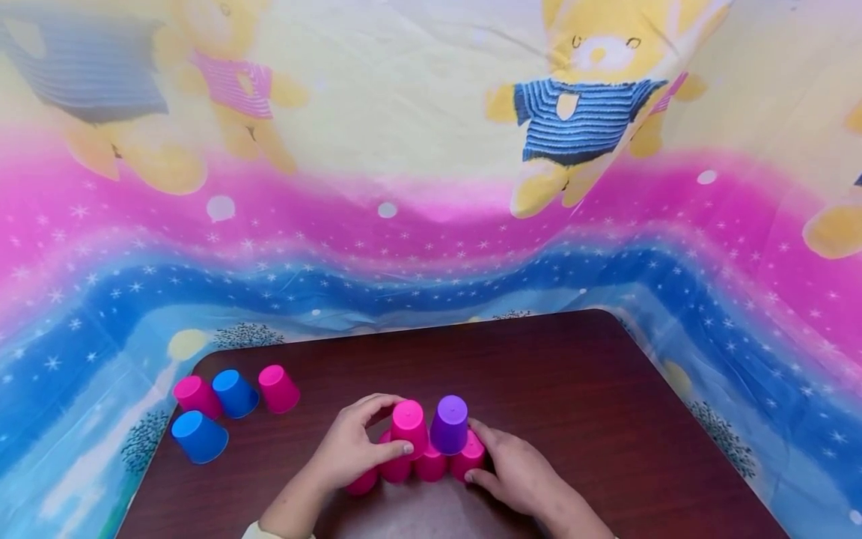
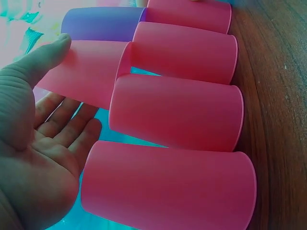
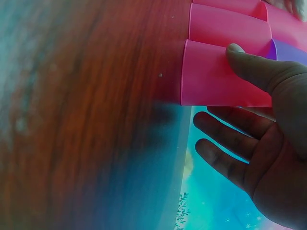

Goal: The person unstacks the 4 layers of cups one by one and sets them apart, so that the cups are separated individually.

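Note:
A row of several upside-down pink cups (image 2: 168, 184) stands near the table's front edge. My left hand (image 1: 355, 443) holds an upper pink cup (image 1: 408, 428) between thumb and fingers. In the left wrist view, that cup's rim meets the tops of the row. Beside it, a purple cup (image 1: 450, 424) sits upside down on the row's right part. My right hand (image 1: 518, 466) grips the rightmost lower pink cup (image 3: 216, 76), thumb on its near side and index finger partly hidden behind it. The other right fingers are spread apart from the cup.
At the table's far left stand two blue cups (image 1: 200, 436) and two more pink cups (image 1: 279, 389), all upside down. The dark wooden table (image 1: 539, 374) has a printed bear curtain (image 1: 404, 247) along its back and sides.

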`<action>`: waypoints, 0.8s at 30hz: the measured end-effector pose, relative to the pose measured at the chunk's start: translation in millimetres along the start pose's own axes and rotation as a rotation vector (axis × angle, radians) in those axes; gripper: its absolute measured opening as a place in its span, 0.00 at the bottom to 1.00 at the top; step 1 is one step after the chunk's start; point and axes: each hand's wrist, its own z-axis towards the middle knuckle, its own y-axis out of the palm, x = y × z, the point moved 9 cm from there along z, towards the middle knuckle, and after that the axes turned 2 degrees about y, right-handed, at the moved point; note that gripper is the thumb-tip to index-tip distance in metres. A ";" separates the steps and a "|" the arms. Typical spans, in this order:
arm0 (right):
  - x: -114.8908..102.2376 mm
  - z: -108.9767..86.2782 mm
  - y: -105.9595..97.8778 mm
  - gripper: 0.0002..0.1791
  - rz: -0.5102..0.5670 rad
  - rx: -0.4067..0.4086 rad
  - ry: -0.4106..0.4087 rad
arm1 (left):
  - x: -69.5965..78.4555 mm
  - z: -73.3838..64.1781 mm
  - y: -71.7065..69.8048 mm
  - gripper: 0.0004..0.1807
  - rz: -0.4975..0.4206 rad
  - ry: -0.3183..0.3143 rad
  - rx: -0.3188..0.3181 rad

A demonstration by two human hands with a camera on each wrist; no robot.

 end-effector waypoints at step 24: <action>0.3 -1.6 1.2 0.43 0.015 -0.011 0.014 | -12.0 -6.6 -45.1 0.34 -0.013 -0.019 0.149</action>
